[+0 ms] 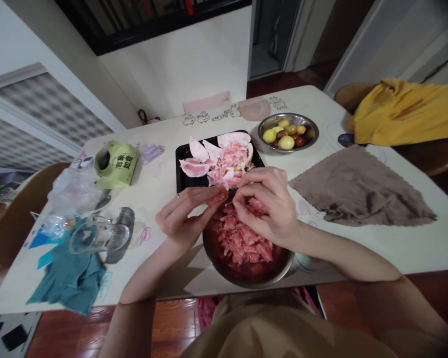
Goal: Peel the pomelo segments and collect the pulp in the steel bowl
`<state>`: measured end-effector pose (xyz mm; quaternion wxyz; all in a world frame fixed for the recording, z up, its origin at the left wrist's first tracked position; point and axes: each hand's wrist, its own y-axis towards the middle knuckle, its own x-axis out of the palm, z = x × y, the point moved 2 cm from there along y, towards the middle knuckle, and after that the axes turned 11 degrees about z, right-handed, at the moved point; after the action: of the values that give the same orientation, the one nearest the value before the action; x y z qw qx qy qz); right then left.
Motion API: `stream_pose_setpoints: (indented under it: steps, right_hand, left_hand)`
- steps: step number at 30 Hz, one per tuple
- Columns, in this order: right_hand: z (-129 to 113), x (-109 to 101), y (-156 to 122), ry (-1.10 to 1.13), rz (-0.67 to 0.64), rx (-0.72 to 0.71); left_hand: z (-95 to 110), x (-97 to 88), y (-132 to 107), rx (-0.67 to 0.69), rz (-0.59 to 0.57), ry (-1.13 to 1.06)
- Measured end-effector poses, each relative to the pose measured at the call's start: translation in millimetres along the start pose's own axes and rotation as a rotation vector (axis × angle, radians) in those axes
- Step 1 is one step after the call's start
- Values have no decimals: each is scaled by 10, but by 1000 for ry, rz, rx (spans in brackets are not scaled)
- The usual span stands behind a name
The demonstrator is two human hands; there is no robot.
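Between the fingers of my left hand (pixel 184 211) is a reddish piece of pomelo flesh (pixel 219 195), held above the far left rim of a metal bowl (pixel 254 285). My right hand (pixel 271 201) is closed in a pinch over the bowl's far right side; what its fingertips hold, if anything, is hidden. Loose pink-red pomelo flesh (pixel 244 241) lies heaped in the bowl. Just beyond my hands, a black tray (pixel 181 185) carries thick pale peel pieces (pixel 197 150) and a pile of torn pinkish membranes (pixel 233 160).
A steel bowl of small fruits (pixel 313 136) stands behind right, with a brown cloth (pixel 362 189) nearer. At left are a green paper container (pixel 116 164), a clear plastic bag (pixel 76 189), a glass jug (pixel 97 237) and a teal cloth (pixel 70 273). Yellow fabric (pixel 406 112) drapes a chair.
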<state>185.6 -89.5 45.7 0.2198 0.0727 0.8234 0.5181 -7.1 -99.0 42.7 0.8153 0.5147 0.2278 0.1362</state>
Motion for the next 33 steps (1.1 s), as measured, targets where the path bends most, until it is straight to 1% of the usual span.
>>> stream_pose_setpoints:
  steps: [2, 4, 6, 7, 8, 11, 13, 15, 17, 20, 28, 33]
  right_hand:
    - [24, 6, 13, -31, 44, -10]
    - [120, 22, 41, -43, 86, 18]
    - [304, 58, 69, -65, 140, 62]
    - [422, 89, 76, -88, 145, 78]
    - [552, 129, 76, -106, 124, 93]
    - [943, 277, 29, -166, -29, 138]
    - [1143, 372, -33, -230, -175, 164]
    - [1264, 437, -93, -287, -272, 189]
    - [1314, 471, -133, -311, -314, 208]
    - [1304, 475, -149, -318, -325, 211]
    - [1164, 400, -90, -296, -306, 127]
    - [1193, 391, -90, -262, -316, 141]
  left_hand:
    - [7, 4, -7, -47, -2, -24]
    - [14, 20, -11, -137, -22, -58]
    - [6, 45, -19, -267, -47, -106]
    - [-5, 60, -25, -337, -58, -135]
    - [-21, 75, -34, -403, -65, -166]
    - [-87, 122, -69, -553, -88, -240]
    - [-133, 149, -95, -615, -93, -267]
    - [-164, 167, -117, -648, -81, -282]
    - [-174, 179, -127, -653, -76, -288]
    - [-160, 188, -123, -656, -89, -292]
    - [-155, 190, -116, -654, -46, -303]
    - [-166, 181, -116, -656, -34, -288]
